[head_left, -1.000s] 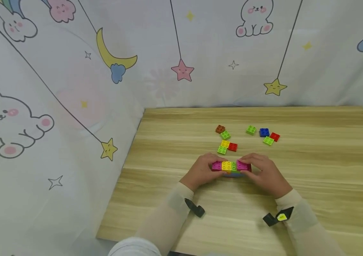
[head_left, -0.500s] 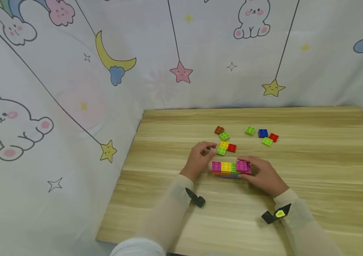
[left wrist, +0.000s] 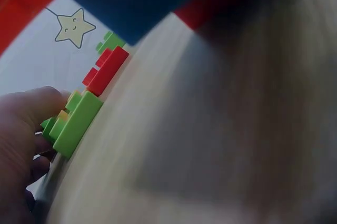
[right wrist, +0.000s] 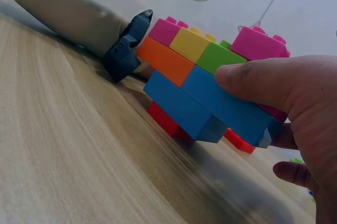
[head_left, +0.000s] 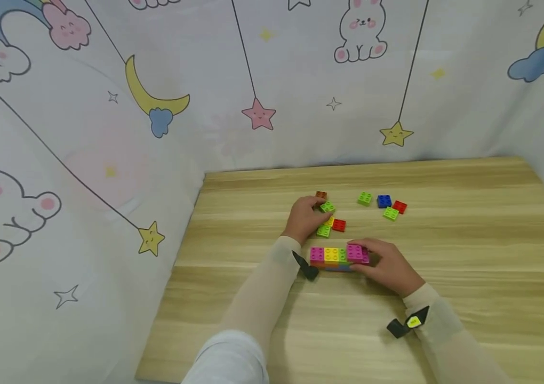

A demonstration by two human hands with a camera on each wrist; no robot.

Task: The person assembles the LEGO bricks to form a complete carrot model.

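Note:
My right hand (head_left: 389, 265) grips the right end of a stacked brick build (head_left: 332, 255). In the right wrist view, the thumb presses the front of this brick build (right wrist: 226, 100). Its layers show magenta, yellow and green bricks over orange and blue ones, with red lowest, and one magenta brick (right wrist: 258, 44) sits higher on top. My left hand (head_left: 303, 218) is farther back, with thumb and index finger pinching a light green brick (head_left: 327, 207). In the left wrist view, the left hand (left wrist: 21, 145) partly hides behind another light green brick (left wrist: 79, 124).
Close by the left hand lie a brown brick (head_left: 321, 195), a yellow brick (head_left: 329, 221), a red brick (head_left: 339, 225) and a light green brick (head_left: 324, 231). Farther right are a blue brick (head_left: 384, 201), a red brick (head_left: 399, 206) and two light green ones. A patterned curtain (head_left: 301, 64) borders the wooden table (head_left: 469, 224).
My left hand has let go of the brick build and moved back to the loose light green brick. The right hand stays on the build. The head view has shifted slightly.

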